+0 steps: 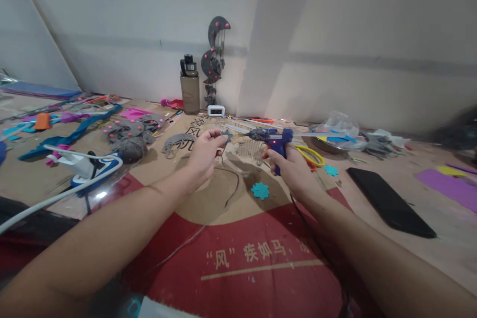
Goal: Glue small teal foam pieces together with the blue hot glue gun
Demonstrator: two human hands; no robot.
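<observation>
My right hand (288,164) is wrapped around the handle of a blue glue gun (276,139), which has a clear glue stick in its back and a small red light on its side. The nozzle points left, close to my left hand (204,151). Between the thumb and fingers of that hand is a small teal felt piece (226,134). A thin grey yarn (233,194) trails from below it across the cardboard. On the cardboard between my forearms lies a teal felt flower (260,190); another teal flower (331,170) lies farther right.
A black phone (389,201) and yellow-handled scissors (315,155) lie right. Left are a power strip (95,166), grey yarn ball (132,149) and grey crafts with pink dots (134,126). A bottle (191,92), small clock (216,111) and hanging moon ornament (212,64) are by the wall.
</observation>
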